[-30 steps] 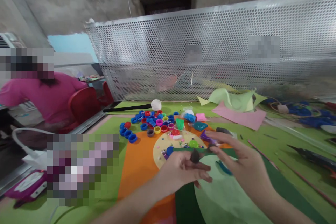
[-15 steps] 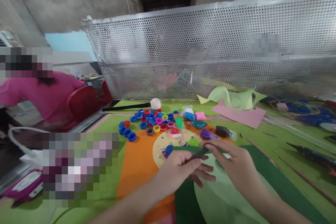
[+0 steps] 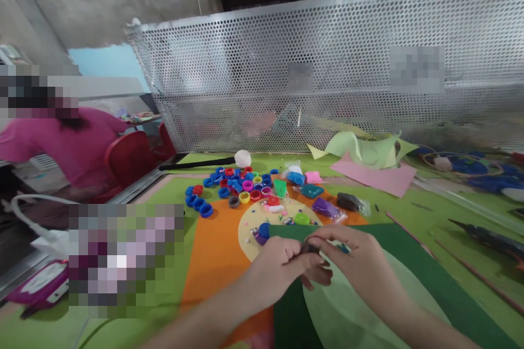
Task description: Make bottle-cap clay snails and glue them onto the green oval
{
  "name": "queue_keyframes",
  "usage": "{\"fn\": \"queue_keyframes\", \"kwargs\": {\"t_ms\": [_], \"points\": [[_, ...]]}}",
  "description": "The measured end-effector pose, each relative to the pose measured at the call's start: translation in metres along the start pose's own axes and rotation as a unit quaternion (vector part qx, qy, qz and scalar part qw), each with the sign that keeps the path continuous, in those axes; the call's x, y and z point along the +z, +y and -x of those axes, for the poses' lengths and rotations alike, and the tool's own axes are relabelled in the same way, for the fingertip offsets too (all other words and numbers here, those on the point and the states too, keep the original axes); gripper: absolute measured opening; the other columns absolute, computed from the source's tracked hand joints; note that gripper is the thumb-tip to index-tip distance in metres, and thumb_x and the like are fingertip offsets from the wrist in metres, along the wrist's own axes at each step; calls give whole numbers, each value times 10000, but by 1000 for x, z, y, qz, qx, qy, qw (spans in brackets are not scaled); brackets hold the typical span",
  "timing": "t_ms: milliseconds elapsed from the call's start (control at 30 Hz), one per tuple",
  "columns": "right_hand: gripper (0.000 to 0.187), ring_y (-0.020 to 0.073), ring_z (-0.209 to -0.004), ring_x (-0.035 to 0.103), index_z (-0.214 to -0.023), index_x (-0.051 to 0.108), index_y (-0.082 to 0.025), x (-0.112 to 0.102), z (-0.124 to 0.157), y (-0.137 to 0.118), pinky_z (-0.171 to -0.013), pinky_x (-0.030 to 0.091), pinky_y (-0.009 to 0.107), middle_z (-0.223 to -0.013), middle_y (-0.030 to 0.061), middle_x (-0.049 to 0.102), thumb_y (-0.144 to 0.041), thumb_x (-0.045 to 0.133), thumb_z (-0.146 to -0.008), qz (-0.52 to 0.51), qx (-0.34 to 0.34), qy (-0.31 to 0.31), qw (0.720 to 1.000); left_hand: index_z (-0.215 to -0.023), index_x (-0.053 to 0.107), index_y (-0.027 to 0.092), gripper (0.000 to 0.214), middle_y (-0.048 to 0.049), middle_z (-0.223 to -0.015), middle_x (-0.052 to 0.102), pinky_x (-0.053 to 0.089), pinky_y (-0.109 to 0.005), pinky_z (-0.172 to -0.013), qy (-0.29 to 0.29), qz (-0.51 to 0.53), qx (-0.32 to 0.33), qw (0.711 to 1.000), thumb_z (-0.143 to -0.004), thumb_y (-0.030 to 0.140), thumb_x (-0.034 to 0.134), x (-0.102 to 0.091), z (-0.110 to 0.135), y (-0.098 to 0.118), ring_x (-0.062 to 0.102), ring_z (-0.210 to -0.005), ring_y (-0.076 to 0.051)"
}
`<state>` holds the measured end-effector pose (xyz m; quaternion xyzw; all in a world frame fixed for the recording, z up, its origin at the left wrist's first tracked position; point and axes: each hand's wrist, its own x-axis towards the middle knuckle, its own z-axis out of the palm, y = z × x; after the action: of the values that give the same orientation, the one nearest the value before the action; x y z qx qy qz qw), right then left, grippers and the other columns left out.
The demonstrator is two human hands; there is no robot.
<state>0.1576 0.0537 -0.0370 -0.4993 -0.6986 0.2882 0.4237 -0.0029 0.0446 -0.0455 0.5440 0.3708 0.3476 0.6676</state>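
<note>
Between my two hands is a small piece of dark grey modelling clay (image 3: 310, 247), mostly covered by the fingers. My left hand (image 3: 284, 264) is closed on it with thumb and forefinger, the other fingers curled loosely below. The fingertips of my right hand (image 3: 355, 255) pinch its near right end, so the hands almost touch. Just beyond them lies a cream paper circle (image 3: 250, 217) decorated with small coloured clay figures, among them a blue and purple one (image 3: 263, 233) and a lime green one (image 3: 302, 218). Under my hands are dark green sheets (image 3: 286, 305) and a pale green round piece (image 3: 347, 305).
Bottle caps (image 3: 223, 192) and clay packets, one of them black (image 3: 351, 203), lie behind the circle. A glue gun (image 3: 487, 237) rests at right. A purple power strip (image 3: 41, 283) is at left. A perforated metal screen (image 3: 254, 82) stands behind; a person in pink (image 3: 77, 142) sits left.
My hands have come closer together. The clay, stretched out as a longer strip before, is now bunched short between the fingers. The view has shifted slightly.
</note>
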Motion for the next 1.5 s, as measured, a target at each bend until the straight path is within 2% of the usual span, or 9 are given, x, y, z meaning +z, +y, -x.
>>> {"fn": "queue_keyframes", "kwargs": {"t_ms": [200, 333, 500, 833, 967, 1100, 1233, 1367, 1500], "points": [[245, 224, -720, 659, -725, 681, -235, -12, -10, 10, -618, 538, 315, -761, 34, 704, -451, 566, -740, 34, -12, 99, 994, -936, 631, 99, 509, -173, -1052, 672, 532, -284, -621, 10, 44, -13, 999, -662, 519, 721, 2, -4, 1, 685, -907, -265], [346, 224, -981, 628, -1072, 658, -268, -2, -3, 10, -817, 520, 354, -1070, 23, 680, -320, 604, -734, 20, -65, -25, 997, -902, 637, 112, 540, -97, -930, 689, 536, -307, -695, -13, 49, -10, 999, -506, 412, 849, 0, -5, 1, 683, -829, -221], [236, 197, -886, 652, -960, 706, -264, 8, 6, 6, -800, 526, 331, -943, 13, 714, -239, 543, -791, 8, -108, -97, 989, -719, 666, 107, 309, -26, -682, 663, 519, -298, -692, -19, 8, -3, 1000, -649, 388, 773, -2, -1, 0, 640, -644, -150], [350, 247, -979, 631, -1064, 664, -227, -17, -13, 16, -777, 530, 355, -1086, 55, 676, -419, 469, -846, 13, -26, 39, 999, -1046, 621, 87, 557, -194, -1098, 663, 522, -309, -675, -25, -3, 3, 1000, -747, 557, 635, 6, 4, 1, 680, -924, -272], [422, 231, -977, 629, -1180, 595, -238, -11, -6, 6, -779, 532, 347, -1146, 62, 647, -350, 563, -774, -28, -68, -86, 994, -1001, 630, 111, 501, -133, -1014, 696, 523, -311, -741, -39, 14, 7, 999, -643, 426, 783, 4, 3, 0, 675, -933, -264], [254, 184, -757, 655, -886, 695, -245, 2, 4, -6, -699, 527, 296, -802, 15, 706, -331, 458, -859, -15, -64, -167, 984, -795, 696, 88, 344, -102, -794, 726, 518, -329, -755, -37, -32, 25, 999, -766, 430, 678, 2, 5, 0, 690, -787, -224], [355, 201, -722, 648, -778, 697, -225, -6, -5, 3, -631, 518, 295, -792, 32, 702, -388, 398, -879, 14, -34, -83, 996, -892, 704, 67, 477, -155, -862, 735, 518, -353, -761, -27, -51, 34, 998, -850, 511, 535, 5, 7, 2, 696, -843, -252], [398, 229, -783, 653, -1088, 643, -201, -25, -18, 17, -688, 535, 344, -911, 74, 694, -460, 451, -855, -9, 0, 64, 998, -1012, 667, 91, 419, -184, -1054, 692, 512, -300, -693, -23, -15, 26, 999, -848, 465, 575, 10, 8, 3, 691, -906, -258], [465, 243, -969, 622, -1235, 551, -226, -18, -9, 11, -709, 546, 330, -1154, 99, 626, -413, 553, -809, -59, -64, -59, 994, -1049, 653, 149, 456, -115, -1068, 684, 491, -254, -688, -34, 56, 8, 998, -666, 354, 792, 9, 8, 5, 682, -899, -231]]}}
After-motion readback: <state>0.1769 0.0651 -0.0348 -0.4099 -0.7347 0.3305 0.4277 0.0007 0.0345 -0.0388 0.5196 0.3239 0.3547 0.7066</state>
